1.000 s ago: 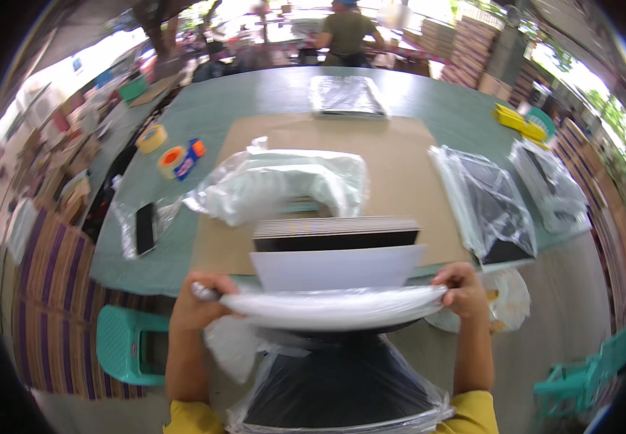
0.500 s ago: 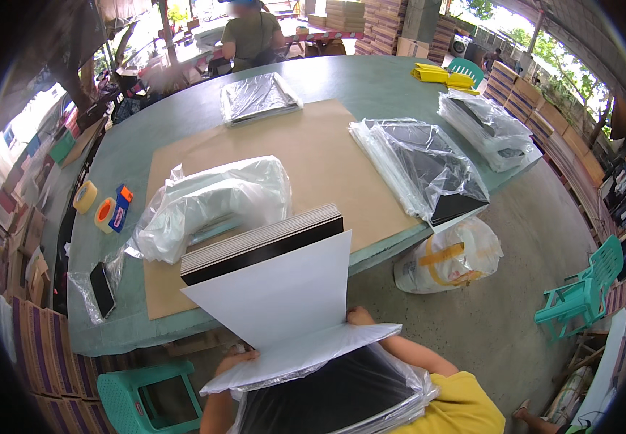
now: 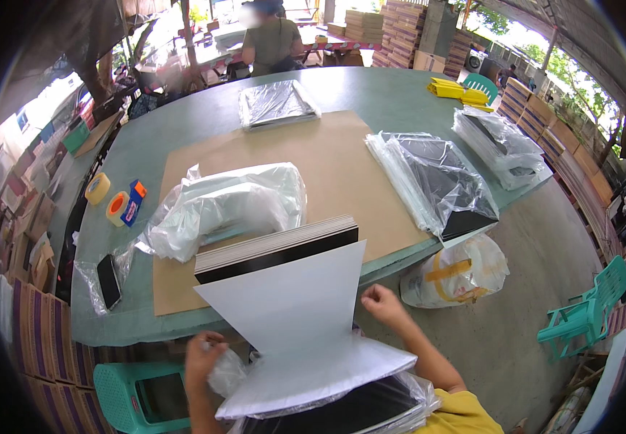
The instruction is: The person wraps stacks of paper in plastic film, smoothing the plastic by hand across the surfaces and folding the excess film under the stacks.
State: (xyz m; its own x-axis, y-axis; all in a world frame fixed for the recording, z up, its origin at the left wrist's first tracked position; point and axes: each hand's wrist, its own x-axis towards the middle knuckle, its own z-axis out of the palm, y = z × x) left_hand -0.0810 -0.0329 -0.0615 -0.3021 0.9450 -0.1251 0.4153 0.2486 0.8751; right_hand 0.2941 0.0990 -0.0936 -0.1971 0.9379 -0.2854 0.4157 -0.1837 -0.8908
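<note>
A stack of flat sheets with black edges [image 3: 277, 249] lies at the near edge of the green table [image 3: 371, 94], on a brown cardboard sheet [image 3: 327, 155]. A large white sheet [image 3: 295, 304] bends from the stack down onto a plastic-wrapped pile on my lap [image 3: 342, 405]. My left hand [image 3: 204, 354] grips crumpled clear plastic by the sheet's left edge. My right hand [image 3: 381, 304] is closed at the sheet's right edge; what it grips is hidden.
A crumpled clear bag [image 3: 226, 202] lies behind the stack. Bagged dark sheets [image 3: 436, 181] rest right, another pack [image 3: 277, 101] far. Tape rolls [image 3: 107, 199] and a phone [image 3: 108, 281] lie left. A tied bag [image 3: 457, 271] sits on the floor. A person [image 3: 269, 40] sits beyond.
My head has turned left and tilted, so the table now slants. The white sheet has dropped from both raised hands onto the lap pile, and my hands have come down to its sides.
</note>
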